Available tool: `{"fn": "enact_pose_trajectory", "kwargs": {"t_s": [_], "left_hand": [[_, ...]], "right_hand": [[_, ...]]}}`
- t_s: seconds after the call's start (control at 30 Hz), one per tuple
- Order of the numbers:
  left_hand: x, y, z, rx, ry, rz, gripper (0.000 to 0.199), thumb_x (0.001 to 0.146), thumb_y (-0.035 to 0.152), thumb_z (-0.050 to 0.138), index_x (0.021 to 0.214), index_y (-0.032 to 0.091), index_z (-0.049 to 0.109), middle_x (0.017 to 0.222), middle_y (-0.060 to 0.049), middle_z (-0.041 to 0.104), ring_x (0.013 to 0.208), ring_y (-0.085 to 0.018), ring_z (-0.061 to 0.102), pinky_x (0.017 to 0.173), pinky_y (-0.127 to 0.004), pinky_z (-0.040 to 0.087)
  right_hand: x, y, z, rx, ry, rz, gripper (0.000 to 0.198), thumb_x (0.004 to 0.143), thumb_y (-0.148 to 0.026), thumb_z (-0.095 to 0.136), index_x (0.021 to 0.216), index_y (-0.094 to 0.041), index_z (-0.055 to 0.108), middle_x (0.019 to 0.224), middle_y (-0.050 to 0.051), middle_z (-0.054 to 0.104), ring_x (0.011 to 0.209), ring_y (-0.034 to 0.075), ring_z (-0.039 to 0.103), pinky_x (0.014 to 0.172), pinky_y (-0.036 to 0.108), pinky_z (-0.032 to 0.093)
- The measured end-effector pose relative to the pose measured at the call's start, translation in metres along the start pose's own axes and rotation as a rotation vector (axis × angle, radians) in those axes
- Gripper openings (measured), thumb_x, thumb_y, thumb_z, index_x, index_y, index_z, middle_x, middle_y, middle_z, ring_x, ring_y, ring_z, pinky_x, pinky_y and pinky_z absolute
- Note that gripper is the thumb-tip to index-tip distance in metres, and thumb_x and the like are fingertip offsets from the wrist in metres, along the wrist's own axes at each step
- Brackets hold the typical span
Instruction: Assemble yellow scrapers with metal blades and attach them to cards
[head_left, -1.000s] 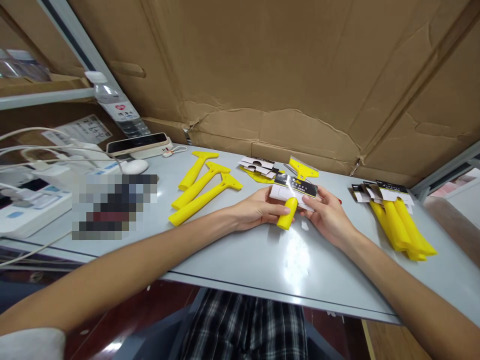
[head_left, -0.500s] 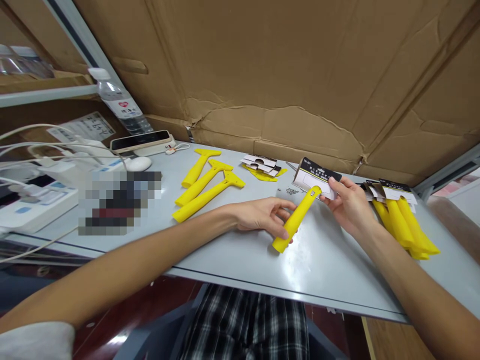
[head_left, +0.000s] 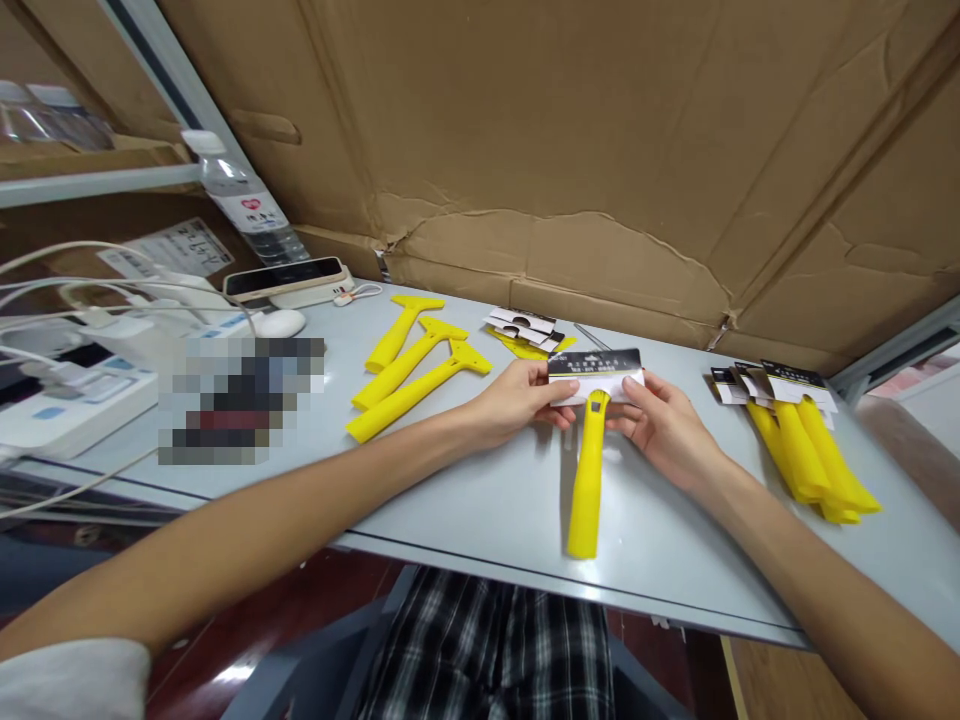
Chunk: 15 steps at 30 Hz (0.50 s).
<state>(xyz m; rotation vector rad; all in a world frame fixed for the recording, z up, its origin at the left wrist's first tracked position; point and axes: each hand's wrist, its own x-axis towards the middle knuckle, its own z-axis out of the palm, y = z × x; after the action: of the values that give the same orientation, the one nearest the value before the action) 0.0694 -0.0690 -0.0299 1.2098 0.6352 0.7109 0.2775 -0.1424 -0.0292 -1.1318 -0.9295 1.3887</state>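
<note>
A black-and-white cardboard header card [head_left: 595,366] is held by its two ends above the table. My left hand [head_left: 521,400] pinches the left end, thumb on the front. My right hand [head_left: 664,420] grips the right end the same way. A yellow plastic scraper handle [head_left: 586,490] hangs from the card's lower middle, pointing toward me; its head is hidden by the card. To the left lie three bare yellow scraper handles [head_left: 412,388]. At the right, several carded scrapers [head_left: 806,445] lie in an overlapping pile.
Behind my hands sit stacked cards with yellow pieces [head_left: 521,330] and a thin metal tool [head_left: 592,336]. A phone [head_left: 285,280], white mouse [head_left: 279,325], power strips with cables [head_left: 82,400] and a water bottle [head_left: 251,205] occupy the left. Cardboard [head_left: 540,150] walls the back.
My left hand has let go of the handle's lower end and taken the card's left end. Card and handle have turned to face me squarely and moved slightly left and nearer.
</note>
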Motion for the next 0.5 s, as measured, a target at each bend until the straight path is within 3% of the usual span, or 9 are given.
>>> {"fn": "enact_pose_trajectory", "kwargs": {"t_s": [0.1, 0.17, 0.33, 0.43, 0.5], "left_hand": [[0.005, -0.001, -0.002, -0.063, 0.138, 0.013, 0.014, 0.092, 0.022, 0.076, 0.095, 0.010, 0.070, 0.091, -0.009, 0.075, 0.071, -0.012, 0.070, 0.070, -0.028, 0.061], [0.006, 0.001, -0.004, -0.028, 0.186, 0.003, 0.015, 0.091, 0.024, 0.077, 0.091, 0.012, 0.068, 0.092, -0.009, 0.074, 0.073, -0.014, 0.071, 0.067, -0.030, 0.060], [0.008, 0.009, -0.014, 0.364, 0.232, 0.072, 0.027, 0.088, 0.037, 0.077, 0.077, 0.016, 0.067, 0.065, -0.001, 0.061, 0.054, -0.012, 0.054, 0.050, -0.028, 0.042], [0.010, 0.010, -0.023, 0.552, 0.205, 0.112, 0.026, 0.086, 0.037, 0.078, 0.099, 0.016, 0.071, 0.063, 0.002, 0.060, 0.053, -0.012, 0.049, 0.052, -0.027, 0.036], [0.010, 0.011, -0.030, 0.684, 0.187, 0.133, 0.049, 0.082, 0.034, 0.081, 0.126, 0.017, 0.066, 0.070, 0.002, 0.065, 0.055, -0.014, 0.052, 0.055, -0.028, 0.037]], "right_hand": [[-0.004, 0.005, 0.001, -0.102, -0.129, 0.094, 0.070, 0.076, -0.049, 0.088, 0.134, -0.019, 0.062, 0.110, 0.009, 0.071, 0.084, 0.011, 0.066, 0.076, 0.026, 0.058], [-0.006, 0.006, 0.002, -0.193, -0.172, 0.119, 0.075, 0.076, -0.046, 0.089, 0.140, -0.020, 0.060, 0.098, 0.006, 0.071, 0.075, 0.008, 0.061, 0.071, 0.023, 0.054], [-0.008, 0.003, 0.001, -0.324, -0.179, 0.102, 0.076, 0.074, -0.044, 0.088, 0.137, -0.021, 0.053, 0.089, 0.002, 0.068, 0.072, 0.009, 0.061, 0.067, 0.024, 0.054], [-0.007, 0.004, 0.000, -0.395, -0.153, 0.107, 0.073, 0.073, -0.045, 0.087, 0.128, -0.022, 0.045, 0.085, 0.000, 0.067, 0.067, 0.012, 0.061, 0.059, 0.025, 0.052], [-0.010, 0.006, 0.001, -0.481, -0.144, 0.088, 0.067, 0.076, -0.045, 0.082, 0.124, -0.023, 0.041, 0.083, -0.001, 0.066, 0.063, 0.013, 0.061, 0.053, 0.024, 0.049]]}}
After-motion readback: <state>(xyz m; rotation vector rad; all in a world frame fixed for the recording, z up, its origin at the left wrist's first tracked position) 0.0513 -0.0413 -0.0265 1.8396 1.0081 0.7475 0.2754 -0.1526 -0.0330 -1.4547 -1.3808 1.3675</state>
